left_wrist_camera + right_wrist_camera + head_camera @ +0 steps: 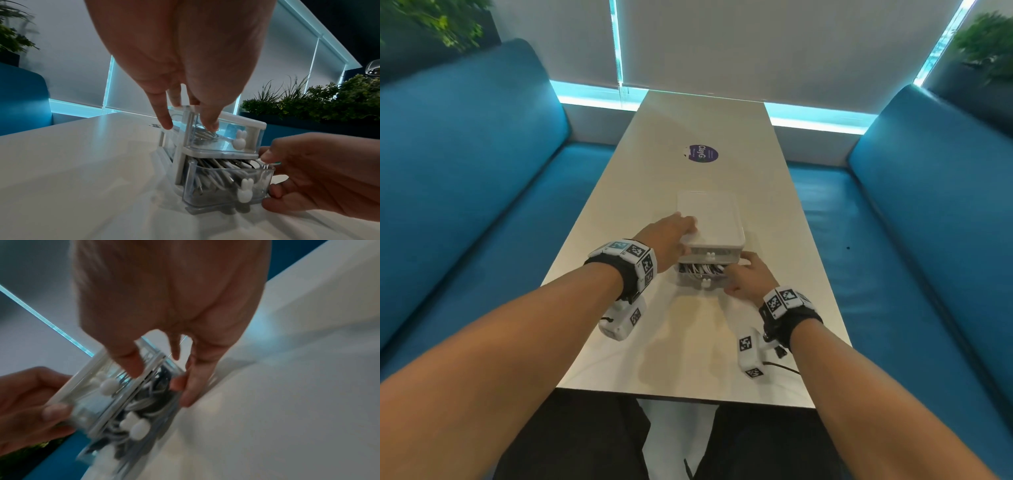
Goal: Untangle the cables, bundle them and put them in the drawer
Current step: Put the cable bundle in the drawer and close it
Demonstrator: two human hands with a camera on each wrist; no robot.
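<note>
A small white drawer unit (709,216) stands mid-table with two clear drawers, each with a white rabbit knob. The lower drawer (226,183) is pulled partly out and is packed with white and grey cables (218,168). The upper drawer (222,138) is pushed in and holds one coiled cable (205,134). My left hand (671,229) grips the unit's left corner, fingers on top and thumb on the upper drawer's front. My right hand (750,274) grips the right end of the lower drawer (700,274), fingers curled round its corner. The right wrist view is blurred.
The pale table (688,342) has a round purple sticker (702,153) farther back. Blue benches (465,171) (928,205) flank it on both sides. A thin black lead (784,366) trails from my right wrist device. Plants stand behind the benches.
</note>
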